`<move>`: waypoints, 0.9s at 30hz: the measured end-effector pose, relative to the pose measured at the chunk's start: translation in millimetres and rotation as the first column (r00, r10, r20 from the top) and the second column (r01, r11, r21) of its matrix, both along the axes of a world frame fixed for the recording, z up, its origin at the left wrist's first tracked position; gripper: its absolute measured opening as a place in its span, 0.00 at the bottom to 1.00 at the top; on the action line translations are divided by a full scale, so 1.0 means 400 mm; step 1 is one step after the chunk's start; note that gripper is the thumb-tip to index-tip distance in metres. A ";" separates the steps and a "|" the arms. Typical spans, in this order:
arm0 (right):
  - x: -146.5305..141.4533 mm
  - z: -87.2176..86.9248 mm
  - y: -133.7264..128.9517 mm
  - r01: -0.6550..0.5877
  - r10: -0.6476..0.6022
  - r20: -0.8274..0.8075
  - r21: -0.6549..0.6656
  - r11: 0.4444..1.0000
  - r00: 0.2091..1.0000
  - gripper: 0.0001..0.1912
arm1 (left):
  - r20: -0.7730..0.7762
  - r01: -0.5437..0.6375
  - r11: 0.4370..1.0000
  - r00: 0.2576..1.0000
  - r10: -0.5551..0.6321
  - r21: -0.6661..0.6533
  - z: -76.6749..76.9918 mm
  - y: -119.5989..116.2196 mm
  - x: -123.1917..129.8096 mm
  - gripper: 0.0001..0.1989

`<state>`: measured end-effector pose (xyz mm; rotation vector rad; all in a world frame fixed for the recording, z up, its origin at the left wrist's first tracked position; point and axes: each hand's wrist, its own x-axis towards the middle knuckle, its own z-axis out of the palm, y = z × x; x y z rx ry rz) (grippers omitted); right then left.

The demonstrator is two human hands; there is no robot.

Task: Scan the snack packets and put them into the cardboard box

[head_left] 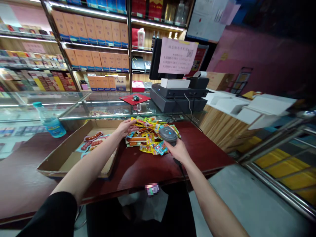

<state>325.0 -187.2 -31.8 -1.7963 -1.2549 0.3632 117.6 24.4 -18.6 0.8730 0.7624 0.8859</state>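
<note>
Barcode scanner (168, 135), held firmly in right hand (178, 151) just above snack packets (145, 141), left hand (127, 128) open and touching packets, cardboard tray (70, 164) beside them, dark red counter (202, 156) beneath

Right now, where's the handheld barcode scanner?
In the head view, the handheld barcode scanner is gripped in the right hand, over the right side of the heap of snack packets on the dark red counter.
</note>
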 end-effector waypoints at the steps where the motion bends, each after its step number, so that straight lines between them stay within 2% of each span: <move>1: -0.001 0.002 0.004 -0.012 0.012 0.002 0.004 1.000 1.000 0.15 | -0.001 -0.003 1.000 1.000 0.003 0.023 0.015 0.005 -0.019 0.09; 4: -0.009 0.006 0.022 -0.057 0.057 -0.002 0.028 0.998 0.998 0.16 | 0.008 -0.046 0.994 0.999 0.045 0.099 0.063 0.021 -0.120 0.09; 7: -0.024 0.005 0.048 -0.106 0.107 -0.021 0.032 0.994 0.994 0.17 | 0.004 -0.192 0.969 0.981 0.194 0.157 0.108 0.025 -0.272 0.09; 11: -0.052 -0.003 0.086 -0.157 0.157 0.003 0.058 0.986 0.988 0.19 | -0.125 -0.391 0.874 0.889 0.440 0.289 0.147 0.000 -0.466 0.13; 14: -0.071 -0.008 0.103 -0.186 0.183 0.046 0.097 0.978 0.982 0.19 | -0.207 -0.448 0.809 0.811 0.547 0.381 0.153 -0.026 -0.532 0.18; 16: -0.078 -0.007 0.104 -0.207 0.203 0.051 0.091 0.974 0.978 0.19 | -0.211 -0.438 0.802 0.809 0.548 0.406 0.145 -0.038 -0.524 0.20; 19: -0.073 0.002 0.091 -0.195 0.191 0.052 0.072 0.978 0.980 0.19 | -0.215 -0.351 0.838 0.858 0.466 0.417 0.121 -0.044 -0.447 0.23; 23: -0.032 0.019 0.051 -0.115 0.111 0.056 0.073 0.991 0.992 0.19 | -0.281 -0.142 0.893 0.918 0.280 0.427 0.082 -0.050 -0.267 0.25; 27: 0.027 0.023 -0.005 -0.038 0.036 0.036 0.037 0.999 0.999 0.17 | -0.381 0.042 0.901 0.914 0.140 0.433 0.043 -0.076 -0.058 0.24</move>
